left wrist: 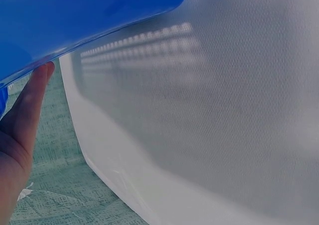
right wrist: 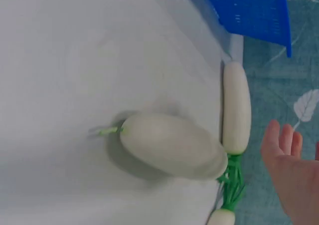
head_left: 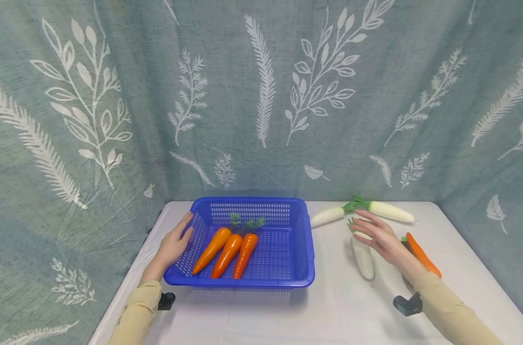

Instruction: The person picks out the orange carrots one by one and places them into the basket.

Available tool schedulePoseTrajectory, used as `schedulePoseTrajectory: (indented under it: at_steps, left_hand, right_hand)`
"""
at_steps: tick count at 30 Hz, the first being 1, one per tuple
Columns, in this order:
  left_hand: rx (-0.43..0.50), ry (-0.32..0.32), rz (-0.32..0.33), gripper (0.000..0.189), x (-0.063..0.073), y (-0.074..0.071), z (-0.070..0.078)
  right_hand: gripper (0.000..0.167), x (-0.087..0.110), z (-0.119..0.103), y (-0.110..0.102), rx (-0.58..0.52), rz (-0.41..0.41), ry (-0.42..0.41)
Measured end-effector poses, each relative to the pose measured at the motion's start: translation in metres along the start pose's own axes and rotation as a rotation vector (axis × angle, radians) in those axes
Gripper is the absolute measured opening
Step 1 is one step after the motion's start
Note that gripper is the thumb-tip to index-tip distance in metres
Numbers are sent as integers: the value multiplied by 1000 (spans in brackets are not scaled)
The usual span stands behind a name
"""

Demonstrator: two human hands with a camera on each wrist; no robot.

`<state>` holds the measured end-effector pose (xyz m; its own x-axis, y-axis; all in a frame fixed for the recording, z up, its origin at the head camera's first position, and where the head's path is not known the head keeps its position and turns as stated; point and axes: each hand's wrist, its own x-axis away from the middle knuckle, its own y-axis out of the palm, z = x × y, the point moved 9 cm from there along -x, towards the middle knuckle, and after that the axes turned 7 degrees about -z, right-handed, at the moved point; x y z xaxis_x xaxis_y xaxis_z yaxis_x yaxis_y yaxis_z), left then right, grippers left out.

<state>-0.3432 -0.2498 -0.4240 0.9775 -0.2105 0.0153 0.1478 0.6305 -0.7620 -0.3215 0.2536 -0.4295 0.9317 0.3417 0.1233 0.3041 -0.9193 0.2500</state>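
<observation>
A blue plastic basket (head_left: pixel 302 249) holds three orange carrots (head_left: pixel 229 256) with green tops, lying side by side in its left half. My left hand (head_left: pixel 174 244) rests against the basket's left rim with fingers extended; the left wrist view shows a fingertip (left wrist: pixel 44 71) right at the rim's underside. My right hand (head_left: pixel 378 235), fingers spread and relaxed, hovers over the upper end of a pale white radish (head_left: pixel 364 261) and holds nothing. In the right wrist view that radish (right wrist: pixel 172 145) lies beside the hand, its thin green tip pointing away.
Two more white radishes, one left (head_left: pixel 328 216) and one right (head_left: pixel 391 211), lie along the back edge with their green tops together. An orange carrot (head_left: pixel 423 254) lies right of my right forearm, which partly hides a dark long thing. A patterned curtain (head_left: pixel 261 96) hangs behind the white table (head_left: pixel 330 311).
</observation>
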Motion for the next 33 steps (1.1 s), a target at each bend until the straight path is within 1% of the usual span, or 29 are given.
schedulePoseTrajectory:
  at_steps: [5, 10, 13, 16, 18, 20, 22, 24, 28, 30, 33]
  left_hand:
    - [8, -1, -3, 49, 0, 1, 1]
    - [13, -1, -5, 49, -1, 0, 3]
    - [12, -9, -9, 49, 0, 1, 3]
    - [15, -6, -10, 49, 0, 0, 3]
    - [16, -2, -9, 49, 0, 0, 4]
    - [17, 0, -9, 49, 0, 0, 3]
    - [15, -1, -11, 49, 0, 1, 3]
    - [11, -2, -12, 49, 0, 1, 2]
    - [15, -4, -13, 50, 0, 1, 1]
    - [17, -7, -14, 50, 0, 1, 1]
    - [17, -10, -13, 49, 0, 1, 1]
  right_hand:
    - [34, 9, 0, -16, 31, 39, 16]
    - [43, 17, 0, -37, 89, 99, 38]
    - [41, 22, -2, -50, 148, 128, 38]
    - [36, 28, -5, -64, 165, 184, 42]
    - [38, 32, -6, -73, 178, 221, 53]
    - [41, 36, -6, -82, 149, 251, 64]
    - [47, 41, -7, -89, 124, 264, 64]
    - [44, 45, -7, -96, 80, 276, 58]
    - [28, 53, -6, -110, -2, 299, 38]
    - [27, 56, -5, -116, -15, 304, 29]
    - [34, 61, -5, -124, 1, 315, 8]
